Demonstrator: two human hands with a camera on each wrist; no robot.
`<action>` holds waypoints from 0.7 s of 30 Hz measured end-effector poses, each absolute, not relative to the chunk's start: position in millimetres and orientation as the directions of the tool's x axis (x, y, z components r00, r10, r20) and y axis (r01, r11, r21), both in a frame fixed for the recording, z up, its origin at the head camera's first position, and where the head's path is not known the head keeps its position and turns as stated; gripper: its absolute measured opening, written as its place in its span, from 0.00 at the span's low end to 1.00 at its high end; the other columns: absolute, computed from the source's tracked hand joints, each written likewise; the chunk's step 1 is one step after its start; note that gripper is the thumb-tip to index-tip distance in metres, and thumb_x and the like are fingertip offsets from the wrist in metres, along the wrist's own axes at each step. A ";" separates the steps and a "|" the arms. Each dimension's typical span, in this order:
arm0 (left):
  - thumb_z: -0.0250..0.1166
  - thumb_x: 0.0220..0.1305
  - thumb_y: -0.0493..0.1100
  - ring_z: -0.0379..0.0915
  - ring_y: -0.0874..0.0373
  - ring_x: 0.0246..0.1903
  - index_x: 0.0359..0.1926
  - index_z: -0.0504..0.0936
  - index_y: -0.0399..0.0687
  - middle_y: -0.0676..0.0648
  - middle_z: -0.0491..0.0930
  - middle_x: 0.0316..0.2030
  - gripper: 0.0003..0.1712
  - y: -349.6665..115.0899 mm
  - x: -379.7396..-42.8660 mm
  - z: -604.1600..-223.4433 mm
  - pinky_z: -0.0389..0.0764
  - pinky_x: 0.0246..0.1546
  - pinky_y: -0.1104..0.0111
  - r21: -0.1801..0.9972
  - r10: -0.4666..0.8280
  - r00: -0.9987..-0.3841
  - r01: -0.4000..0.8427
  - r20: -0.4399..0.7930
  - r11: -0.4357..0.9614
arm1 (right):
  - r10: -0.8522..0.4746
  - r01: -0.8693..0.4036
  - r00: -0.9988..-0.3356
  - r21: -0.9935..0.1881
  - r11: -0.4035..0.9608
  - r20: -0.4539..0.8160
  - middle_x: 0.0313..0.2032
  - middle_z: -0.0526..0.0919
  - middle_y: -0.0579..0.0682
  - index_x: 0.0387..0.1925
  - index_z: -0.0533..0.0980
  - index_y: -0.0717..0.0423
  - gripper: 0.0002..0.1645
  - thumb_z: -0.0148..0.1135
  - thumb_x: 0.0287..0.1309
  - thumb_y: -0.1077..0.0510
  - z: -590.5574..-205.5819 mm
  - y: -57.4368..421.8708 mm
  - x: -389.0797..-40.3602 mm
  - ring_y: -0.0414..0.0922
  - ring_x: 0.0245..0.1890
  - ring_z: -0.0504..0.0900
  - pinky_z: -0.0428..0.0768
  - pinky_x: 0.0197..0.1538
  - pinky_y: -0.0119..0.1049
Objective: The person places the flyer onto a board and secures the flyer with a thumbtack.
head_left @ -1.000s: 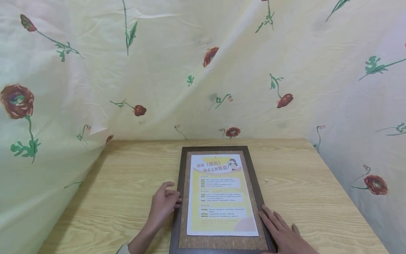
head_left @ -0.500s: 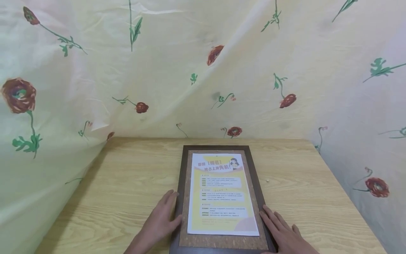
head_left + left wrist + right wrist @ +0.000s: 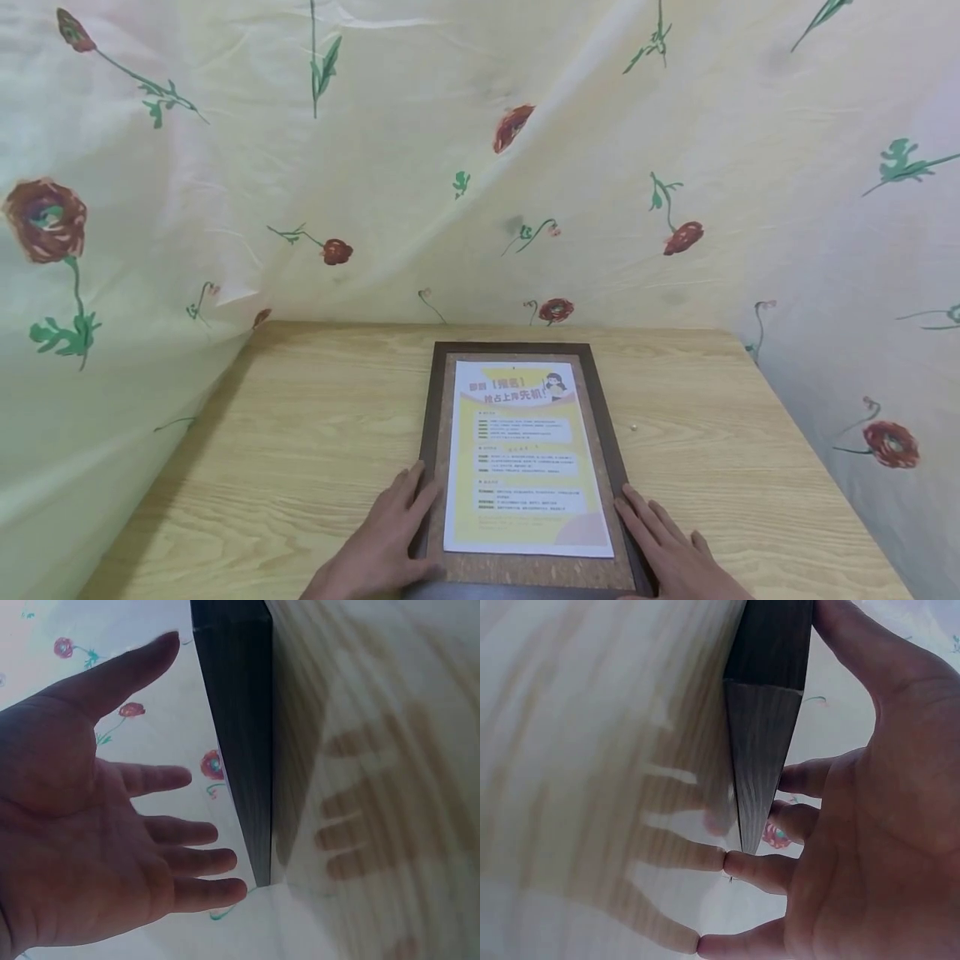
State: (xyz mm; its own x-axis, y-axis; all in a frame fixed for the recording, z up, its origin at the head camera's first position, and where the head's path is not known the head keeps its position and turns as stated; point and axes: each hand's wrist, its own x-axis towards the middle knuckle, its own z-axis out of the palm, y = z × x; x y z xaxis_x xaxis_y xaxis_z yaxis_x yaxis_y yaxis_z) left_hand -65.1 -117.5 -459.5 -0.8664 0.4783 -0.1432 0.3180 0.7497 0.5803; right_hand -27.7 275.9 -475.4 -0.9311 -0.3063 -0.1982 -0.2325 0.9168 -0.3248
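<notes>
A dark brown rectangular wooden frame [image 3: 606, 417] lies flat on the pale yellow wood-grain table [image 3: 300, 433], roughly midway between the table's left and right edges. Its short far side stops just before the table's far edge, and its near end runs to the bottom of the head view. Inside it sits a speckled brown cork panel [image 3: 525, 572], which carries a white-bordered yellow printed sheet of paper [image 3: 527, 462]. The sheet shows a large heading along its far edge, a cartoon figure by its far right corner, pale text panels and a pinkish patch at the near right corner. A tiny dark dot marks the middle of its far margin.

The left hand [image 3: 386, 533] is at the frame's left side, towards its near left corner. Its fingers are straight and spread, the thumb reaching over the border; its grip is not closed around anything.

The right hand [image 3: 667, 546] lies along the frame's right side near the near right corner, fingers extended, its grip likewise loose. In the right wrist view two fingertips meet their reflections on the glossy table, and the thumb reaches the frame's upper edge.

A small pale round bead-like object [image 3: 633, 427] rests on the table just right of the frame. Beyond the table's far, left and right edges hangs cream cloth [image 3: 390, 150] printed with red flowers and green stems.
</notes>
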 end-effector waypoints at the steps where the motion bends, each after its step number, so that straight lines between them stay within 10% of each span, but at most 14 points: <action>1: 0.76 0.47 0.63 0.40 0.30 0.72 0.76 0.57 0.49 0.32 0.45 0.75 0.60 -117.4 -64.4 -459.7 0.52 0.66 0.36 0.583 0.484 -0.861 0.315 -0.158 0.749 | -0.307 -0.233 -0.931 -0.323 0.917 -0.198 0.72 0.55 0.60 0.73 0.57 0.58 0.68 0.65 0.41 0.21 -475.3 275.8 -27.6 0.73 0.64 0.62 0.63 0.41 0.83; 21: 0.77 0.42 0.65 0.36 0.33 0.73 0.75 0.60 0.50 0.31 0.42 0.75 0.62 -117.2 -61.3 -465.7 0.47 0.66 0.35 0.557 0.555 -0.806 0.369 -0.207 0.744 | -0.313 -0.253 -0.931 -0.286 0.924 -0.187 0.73 0.55 0.58 0.73 0.57 0.57 0.73 0.61 0.35 0.14 -473.9 275.0 -27.2 0.71 0.64 0.64 0.65 0.40 0.82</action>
State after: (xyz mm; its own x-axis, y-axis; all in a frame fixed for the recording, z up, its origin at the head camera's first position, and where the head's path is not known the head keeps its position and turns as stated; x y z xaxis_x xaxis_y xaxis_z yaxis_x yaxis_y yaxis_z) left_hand -61.3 -117.2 -465.7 -0.8059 0.5546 -0.2074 0.3688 0.7442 0.5569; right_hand -27.2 275.0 -473.9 -0.9313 -0.3128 -0.1867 -0.2532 0.9243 -0.2857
